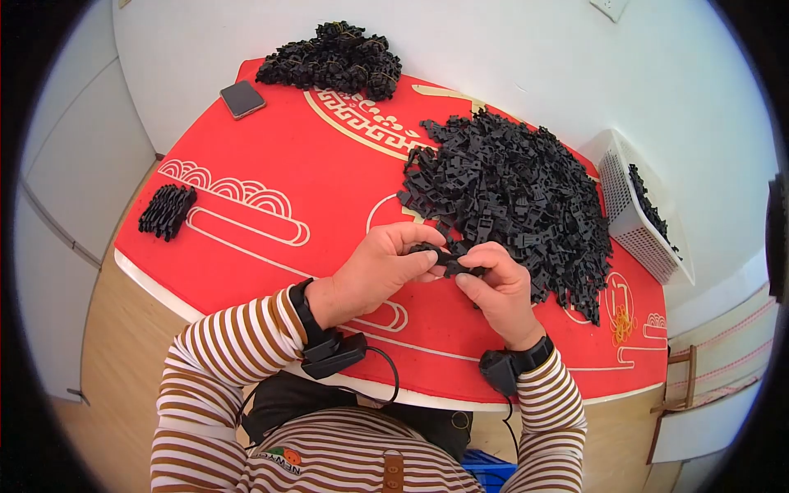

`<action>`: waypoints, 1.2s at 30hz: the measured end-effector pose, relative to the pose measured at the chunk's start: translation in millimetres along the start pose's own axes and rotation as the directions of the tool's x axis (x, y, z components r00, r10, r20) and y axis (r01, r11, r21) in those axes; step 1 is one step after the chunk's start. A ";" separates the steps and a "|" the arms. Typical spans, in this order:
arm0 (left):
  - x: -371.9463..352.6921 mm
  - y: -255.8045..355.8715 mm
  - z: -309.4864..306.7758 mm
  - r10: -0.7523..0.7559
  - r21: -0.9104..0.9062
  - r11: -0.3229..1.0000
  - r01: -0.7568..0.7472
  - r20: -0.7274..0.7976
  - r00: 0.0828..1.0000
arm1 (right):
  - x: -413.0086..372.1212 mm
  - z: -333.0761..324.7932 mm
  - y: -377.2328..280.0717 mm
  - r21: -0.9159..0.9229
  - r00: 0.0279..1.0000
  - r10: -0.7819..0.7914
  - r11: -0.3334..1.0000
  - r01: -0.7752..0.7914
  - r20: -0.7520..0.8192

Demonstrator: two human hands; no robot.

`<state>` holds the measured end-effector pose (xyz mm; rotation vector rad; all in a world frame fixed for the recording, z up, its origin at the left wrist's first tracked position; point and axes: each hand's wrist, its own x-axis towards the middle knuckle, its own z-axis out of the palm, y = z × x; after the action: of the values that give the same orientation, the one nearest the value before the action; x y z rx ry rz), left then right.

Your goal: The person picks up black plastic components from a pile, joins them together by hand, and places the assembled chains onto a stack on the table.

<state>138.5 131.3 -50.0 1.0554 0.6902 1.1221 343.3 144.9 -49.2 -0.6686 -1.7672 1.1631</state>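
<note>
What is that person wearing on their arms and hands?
Brown-and-white striped sleeves. Each wrist has a black strap with a small black box, and a thin black cable loops from the left one. The left hand and right hand wear no gloves.

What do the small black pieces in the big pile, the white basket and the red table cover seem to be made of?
Black pieces: likely moulded plastic, matt; identical stiff slotted shapes. Left hand and right hand pinch one. White basket: probably plastic, with regular lattice walls. Red table cover: smooth printed cloth or vinyl, flat, cream patterns; I cannot tell which.
</note>
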 end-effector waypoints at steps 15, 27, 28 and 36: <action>0.8 -3.8 0.7 0.102 0.067 0.992 -0.108 0.088 0.991 | 4.3 4.2 -5.8 -0.383 0.979 -0.204 0.907 0.177 -0.030; -2.0 -4.1 3.5 0.265 0.111 0.954 -0.279 0.121 0.957 | 1.0 -1.0 -7.6 -0.534 0.931 -0.364 0.786 0.312 0.008; -2.4 -3.9 3.7 0.257 0.103 0.958 -0.268 0.110 0.960 | 1.7 -0.6 -8.5 -0.543 0.930 -0.368 0.779 0.314 0.010; -0.9 -4.1 -1.1 0.259 0.090 0.959 -0.269 0.107 0.960 | 0.0 0.6 -9.6 -0.547 0.936 -0.351 0.781 0.300 0.012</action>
<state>138.8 130.6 -54.2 1.3097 0.5466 1.2662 343.2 140.7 -40.6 -0.6855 -2.0483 0.3755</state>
